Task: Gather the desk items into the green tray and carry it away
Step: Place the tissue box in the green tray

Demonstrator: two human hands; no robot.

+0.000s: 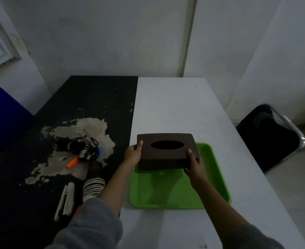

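A dark brown tissue box [166, 150] with an oval slot on top hangs over the far half of the green tray [166, 191], which lies on the white table. My left hand [132, 155] grips the box's left end and my right hand [194, 166] grips its right near corner. On the black desk to the left lie a tangle of black cables [70, 143], a small black device with a blue part [89, 153], an orange marker [72, 162], a stack of striped paper cups [94, 186] on its side and a white stapler [66, 200].
The white table [175, 108] stretches away behind the tray. A blue chair [2, 114] stands at the far left and a black chair [268, 137] with a chrome frame at the right. Worn pale patches [87, 130] mark the black desk.
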